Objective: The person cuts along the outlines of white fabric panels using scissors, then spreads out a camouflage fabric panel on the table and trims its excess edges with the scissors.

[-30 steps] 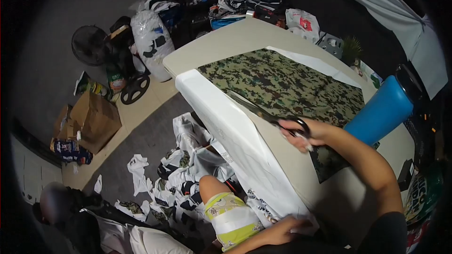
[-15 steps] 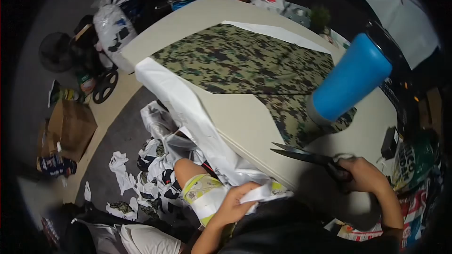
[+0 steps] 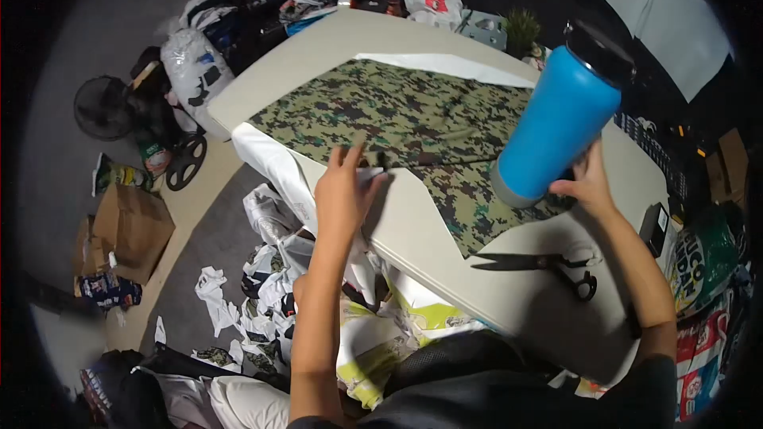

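A sheet of camouflage fabric (image 3: 397, 115) lies on the table, with white material (image 3: 445, 66) showing along its far edge. My left hand (image 3: 343, 191) reaches over the fabric's near edge, fingers apart; a small white piece shows by the thumb. A blue water bottle (image 3: 556, 123) with a black lid stands on the fabric's right part. At its lower right side is my right hand (image 3: 588, 183), thumb against the bottle and the other fingers partly hidden behind it. Black-handled scissors (image 3: 548, 264) lie on the table near the fabric's pointed corner, blades slightly apart.
White sheeting (image 3: 274, 163) hangs off the table's (image 3: 278, 63) left edge. Fabric scraps (image 3: 262, 294) cover the floor at left. A cardboard box (image 3: 131, 230) and a fan (image 3: 103, 107) stand further left. A black box (image 3: 655, 226) sits by the right edge.
My right hand has let go of the scissors, now on the table, and moved up to the bottle. My left hand has left the white strip at my lap and moved onto the fabric.
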`<state>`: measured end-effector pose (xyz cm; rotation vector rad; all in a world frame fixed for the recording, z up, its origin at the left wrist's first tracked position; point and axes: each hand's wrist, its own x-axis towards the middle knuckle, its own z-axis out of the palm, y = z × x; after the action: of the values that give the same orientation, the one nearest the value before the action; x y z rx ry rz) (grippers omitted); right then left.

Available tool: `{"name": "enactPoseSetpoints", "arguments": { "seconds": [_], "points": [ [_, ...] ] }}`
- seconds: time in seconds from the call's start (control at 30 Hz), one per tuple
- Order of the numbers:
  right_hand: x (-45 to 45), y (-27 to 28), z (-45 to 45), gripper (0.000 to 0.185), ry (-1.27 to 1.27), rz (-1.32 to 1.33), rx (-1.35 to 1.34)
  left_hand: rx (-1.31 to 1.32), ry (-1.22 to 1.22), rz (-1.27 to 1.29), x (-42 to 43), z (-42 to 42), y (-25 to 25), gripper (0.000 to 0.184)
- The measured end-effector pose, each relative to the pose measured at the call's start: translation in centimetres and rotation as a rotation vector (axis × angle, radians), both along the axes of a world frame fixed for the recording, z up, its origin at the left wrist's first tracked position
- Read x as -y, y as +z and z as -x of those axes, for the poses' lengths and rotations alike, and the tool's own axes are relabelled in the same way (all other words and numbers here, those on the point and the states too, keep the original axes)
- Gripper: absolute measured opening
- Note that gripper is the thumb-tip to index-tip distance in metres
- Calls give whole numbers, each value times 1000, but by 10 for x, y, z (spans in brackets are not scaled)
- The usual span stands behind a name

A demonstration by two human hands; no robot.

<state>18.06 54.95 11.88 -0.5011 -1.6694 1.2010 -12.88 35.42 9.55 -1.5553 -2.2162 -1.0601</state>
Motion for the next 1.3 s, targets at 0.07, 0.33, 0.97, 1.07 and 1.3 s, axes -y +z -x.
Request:
{"name": "enactPoseSetpoints", "arguments": {
  "seconds": [0.07, 0.33, 0.97, 1.07, 1.3],
  "points": [
    [-3, 6, 20, 87, 21, -9, 112, -58, 103, 61, -24, 11, -5, 32],
    [-6, 3, 20, 75, 46, -52, 166, -90, -99, 208, -56, 16, -16, 22],
    [-12, -23, -134, 81, -259, 3, 264, -160, 293, 549, -23, 84, -40, 61],
    [-13, -8, -119, 80, -218, 61, 221, -144, 227, 564, -32, 93, -33, 71],
    [-10, 28, -46, 77, -121, 178, 8, -164, 84, 621, -71, 90, -28, 89]
  ]
}}
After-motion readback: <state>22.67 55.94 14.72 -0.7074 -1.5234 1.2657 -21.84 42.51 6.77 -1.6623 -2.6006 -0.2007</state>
